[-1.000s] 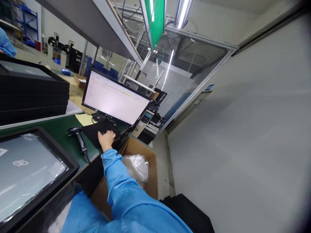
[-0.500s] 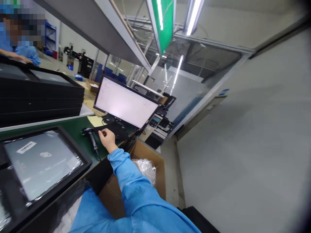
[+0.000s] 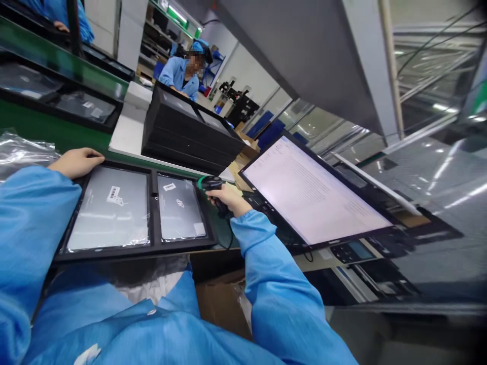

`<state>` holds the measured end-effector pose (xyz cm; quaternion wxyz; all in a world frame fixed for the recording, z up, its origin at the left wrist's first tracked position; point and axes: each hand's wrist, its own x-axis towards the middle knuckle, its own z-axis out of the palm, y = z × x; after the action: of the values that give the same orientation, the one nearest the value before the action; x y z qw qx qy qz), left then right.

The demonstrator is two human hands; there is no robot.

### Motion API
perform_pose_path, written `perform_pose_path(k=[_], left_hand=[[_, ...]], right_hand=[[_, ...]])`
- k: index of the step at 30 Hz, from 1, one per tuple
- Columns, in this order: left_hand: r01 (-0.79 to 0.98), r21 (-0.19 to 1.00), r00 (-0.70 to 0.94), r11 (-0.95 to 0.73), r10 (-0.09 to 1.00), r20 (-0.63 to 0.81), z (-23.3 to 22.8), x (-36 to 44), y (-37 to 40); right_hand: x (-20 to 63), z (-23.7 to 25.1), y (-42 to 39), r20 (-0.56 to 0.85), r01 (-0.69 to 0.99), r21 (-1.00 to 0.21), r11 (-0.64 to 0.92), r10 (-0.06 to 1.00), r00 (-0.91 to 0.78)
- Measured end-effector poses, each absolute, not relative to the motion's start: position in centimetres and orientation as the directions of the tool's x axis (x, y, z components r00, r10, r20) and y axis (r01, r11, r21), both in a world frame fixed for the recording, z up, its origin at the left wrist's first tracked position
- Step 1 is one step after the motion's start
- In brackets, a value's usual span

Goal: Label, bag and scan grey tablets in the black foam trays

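My right hand (image 3: pixel 228 198) is wrapped round a black handheld barcode scanner (image 3: pixel 211 182) with a green-lit head, held at the right end of a black tray (image 3: pixel 154 223). Two grey devices, a larger one (image 3: pixel 110 223) and a smaller one (image 3: pixel 179 218), lie side by side in the tray under clear plastic film. Each carries a white barcode label and a looped logo. At the tray's far left corner my left hand (image 3: pixel 78 162) rests on the edge, its fingers extended and close together.
A lit monitor (image 3: pixel 312 192) stands on the right, its screen showing lines of text. Behind the tray is a stack of black trays (image 3: pixel 186 137). Clear plastic bags (image 3: pixel 25 152) lie at the left. A cardboard box (image 3: pixel 224 306) sits below the bench edge. Co-workers (image 3: pixel 177 73) are farther back.
The view has swung left. My right hand, earlier beside the scanner lying on the bench, now grips it, and its head glows green. My left hand has come into view at the tray.
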<state>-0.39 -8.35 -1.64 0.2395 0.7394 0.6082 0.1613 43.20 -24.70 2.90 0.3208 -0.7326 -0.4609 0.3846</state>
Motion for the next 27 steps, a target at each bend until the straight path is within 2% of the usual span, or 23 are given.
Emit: perform_pose_path(k=[3,5,7,9,13,22,25,27], left_hand=[[0.828,0.549,0.208,-0.116,0.972,-0.109,-0.9,0.1,-9.1],[0.829,0.553,0.186,-0.088,0.975,-0.122,-0.6,0.1,-9.4],[0.825,0.558,0.192,-0.093,0.974,-0.122,-0.5,0.1,-9.6],[0.822,0.559,0.209,-0.110,0.971,-0.116,-0.6,0.0,-9.7],[0.822,0.556,0.220,-0.122,0.969,-0.112,-0.7,0.1,-9.7],[0.832,0.540,0.213,-0.127,0.972,-0.100,-1.2,-0.1,-9.1],[0.821,0.554,0.226,-0.136,0.969,-0.098,-1.2,-0.1,-9.1],[0.822,0.556,0.216,-0.123,0.971,-0.105,-1.2,0.0,-9.0]], right_hand=[[40.5,3.4,-24.4,-0.226,0.694,-0.689,-0.209,0.972,0.067],[38.7,3.3,-23.8,-0.197,0.733,-0.649,-0.203,0.976,0.096],[37.4,3.0,-23.0,-0.214,0.644,-0.707,-0.293,0.956,0.200],[36.4,2.9,-22.3,-0.300,0.528,-0.756,-0.387,0.922,0.246],[35.4,2.9,-21.8,-0.424,0.502,-0.731,-0.462,0.884,0.196],[35.2,2.6,-22.2,-0.408,0.469,-0.766,-0.440,0.896,0.173],[37.1,3.0,-22.6,-0.338,0.428,-0.804,-0.414,0.909,0.244],[39.3,3.0,-23.1,-0.273,0.377,-0.834,-0.402,0.896,0.351]])
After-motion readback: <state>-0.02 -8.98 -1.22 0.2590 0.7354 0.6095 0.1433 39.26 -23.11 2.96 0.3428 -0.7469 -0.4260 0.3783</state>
